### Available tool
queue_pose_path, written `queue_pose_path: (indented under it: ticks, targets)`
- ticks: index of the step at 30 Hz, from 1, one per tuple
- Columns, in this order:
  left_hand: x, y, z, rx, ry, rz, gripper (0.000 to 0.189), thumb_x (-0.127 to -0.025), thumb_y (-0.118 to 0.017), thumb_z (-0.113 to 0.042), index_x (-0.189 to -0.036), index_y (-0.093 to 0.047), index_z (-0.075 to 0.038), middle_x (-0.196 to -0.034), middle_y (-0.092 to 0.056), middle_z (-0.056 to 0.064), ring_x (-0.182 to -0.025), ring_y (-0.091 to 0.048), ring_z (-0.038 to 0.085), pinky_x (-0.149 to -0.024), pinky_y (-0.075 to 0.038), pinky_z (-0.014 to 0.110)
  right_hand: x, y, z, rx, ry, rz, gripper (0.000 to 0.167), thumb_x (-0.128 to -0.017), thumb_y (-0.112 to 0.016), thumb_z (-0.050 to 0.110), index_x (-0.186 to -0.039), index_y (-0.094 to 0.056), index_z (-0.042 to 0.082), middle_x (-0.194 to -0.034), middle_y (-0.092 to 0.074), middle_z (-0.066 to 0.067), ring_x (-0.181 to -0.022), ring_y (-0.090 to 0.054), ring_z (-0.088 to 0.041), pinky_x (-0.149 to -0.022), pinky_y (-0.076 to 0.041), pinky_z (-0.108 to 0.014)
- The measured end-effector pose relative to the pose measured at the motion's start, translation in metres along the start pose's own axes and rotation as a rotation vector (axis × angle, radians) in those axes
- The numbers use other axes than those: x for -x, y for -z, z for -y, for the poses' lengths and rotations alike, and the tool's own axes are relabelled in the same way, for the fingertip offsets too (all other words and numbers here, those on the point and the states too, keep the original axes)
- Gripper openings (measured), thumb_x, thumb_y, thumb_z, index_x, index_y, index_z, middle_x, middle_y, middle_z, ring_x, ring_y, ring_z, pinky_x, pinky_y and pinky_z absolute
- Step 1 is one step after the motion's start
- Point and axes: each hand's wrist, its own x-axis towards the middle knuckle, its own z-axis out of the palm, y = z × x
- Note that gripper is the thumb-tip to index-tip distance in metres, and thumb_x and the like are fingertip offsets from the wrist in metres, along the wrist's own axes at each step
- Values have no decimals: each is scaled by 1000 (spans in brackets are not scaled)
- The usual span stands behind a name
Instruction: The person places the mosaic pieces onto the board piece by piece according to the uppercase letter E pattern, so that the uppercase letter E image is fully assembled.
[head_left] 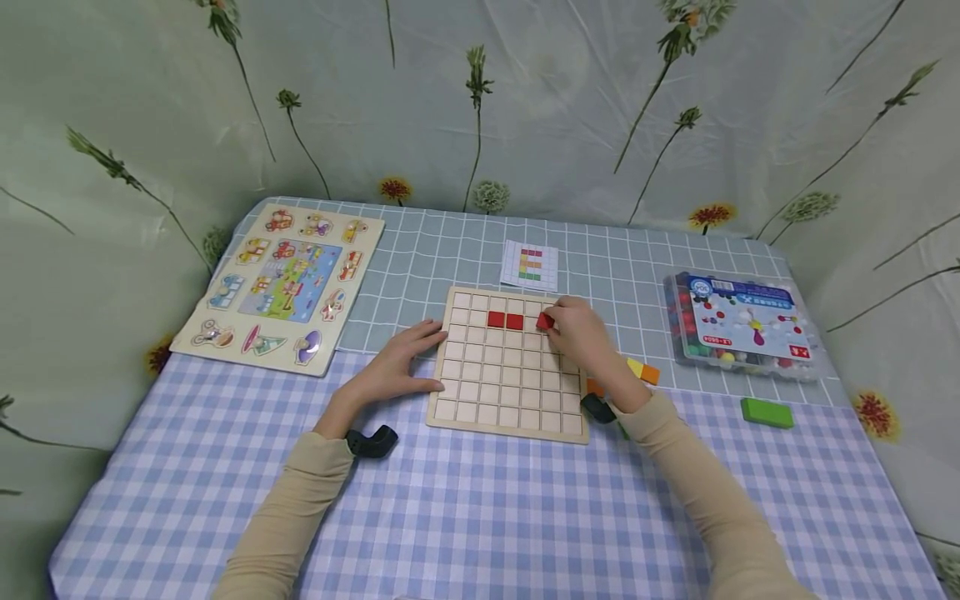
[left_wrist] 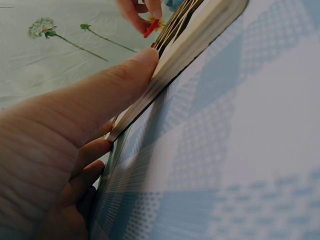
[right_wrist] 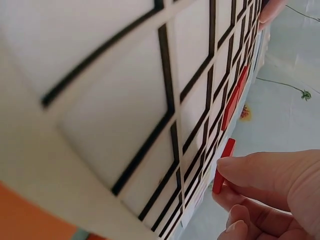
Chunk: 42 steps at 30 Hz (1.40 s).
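Observation:
A wooden grid board [head_left: 480, 396] lies in the middle of the table. Two red square tiles [head_left: 505, 320] sit side by side in its second row from the top. Between thumb and fingers my right hand [head_left: 581, 333] pinches a third red tile [right_wrist: 224, 166], tilted, just right of those two and above the board. My left hand [head_left: 397, 362] rests at the board's left edge, thumb and fingers spread and touching the rim; the left wrist view shows the thumb [left_wrist: 115, 85] against the board's side.
A pattern card [head_left: 529, 265] lies behind the board. Orange and yellow tiles [head_left: 643, 372] lie partly hidden by my right forearm. A green block [head_left: 767, 412] and a plastic box of colored pieces [head_left: 742, 325] are at the right. A picture puzzle board [head_left: 277, 287] lies at the left.

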Motion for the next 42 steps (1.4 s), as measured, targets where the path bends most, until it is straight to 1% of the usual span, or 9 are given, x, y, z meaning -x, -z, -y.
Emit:
queue_pose_path:
  ticks: [4, 13, 19, 22, 29, 33, 36, 39, 42]
  targets:
    - [0, 0, 0, 1, -3, -3, 83, -74, -79, -31, -142, -41, -5, -152, -33, 16, -144, -23, 36, -114, -22, 56, -3, -2, 1, -9, 21, 11, 17, -81, -63, 1, -96, -71, -1, -89, -65, -14, -81, -58, -26, -68, -52, -35]
    - [0, 0, 0, -8, -6, 2, 82, -74, -79, -31, -142, -41, -4, -152, -33, 17, -144, -23, 36, -115, -22, 56, -11, -7, -2, -37, 142, 52, 19, -81, -62, -2, -98, -71, -1, -92, -66, -14, -86, -60, -26, -74, -54, -36]
    - [0, 0, -1, -7, -11, 0, 82, -74, -79, -31, -142, -41, -4, -152, -33, 17, -144, -23, 36, -115, -22, 56, -13, -6, -3, -50, 165, 85, 19, -83, -63, -1, -100, -71, -1, -95, -66, -14, -88, -61, -27, -74, -54, -37]
    - [0, 0, -1, -11, -14, -1, 82, -74, -79, -31, -142, -41, -4, -151, -33, 17, -143, -23, 37, -114, -23, 56, -13, -6, -4, -66, 164, 98, 20, -83, -64, 0, -102, -70, -1, -97, -66, -14, -89, -62, -27, -76, -54, -37]
    - [1, 1, -1, -12, -3, -6, 83, -74, -79, -31, -142, -41, -4, -151, -33, 18, -143, -24, 37, -114, -22, 56, -5, -1, -9, -133, 154, 78, 23, -85, -63, 1, -107, -69, -2, -103, -66, -16, -94, -63, -29, -80, -55, -38]
    - [1, 2, -1, -9, 2, -6, 82, -74, -79, -30, -142, -40, -3, -152, -32, 17, -143, -23, 36, -115, -22, 55, 4, 3, -15, -130, 115, 91, 26, -85, -63, 2, -110, -68, -3, -108, -65, -17, -97, -62, -29, -82, -55, -38]
    - [0, 2, -1, -6, 3, -2, 82, -74, -79, -30, -142, -40, -3, -152, -32, 17, -143, -23, 36, -115, -22, 55, 12, 6, -21, -120, 104, 88, 26, -86, -62, 2, -111, -67, -4, -108, -64, -18, -96, -62, -29, -80, -55, -39]
    - [0, 2, -2, -3, -6, -3, 82, -74, -79, -30, -141, -41, -2, -151, -33, 18, -143, -24, 37, -114, -23, 56, 22, 9, -28, -109, 100, 68, 26, -86, -62, 2, -111, -67, -5, -107, -64, -19, -94, -62, -30, -78, -55, -39]
    - [0, 2, -4, 2, -18, -8, 82, -73, -79, -30, -141, -41, -2, -151, -33, 19, -142, -24, 38, -113, -23, 57, 32, 13, -35, -99, 68, 57, 27, -86, -64, 4, -111, -67, -4, -107, -65, -19, -95, -62, -31, -79, -54, -41]
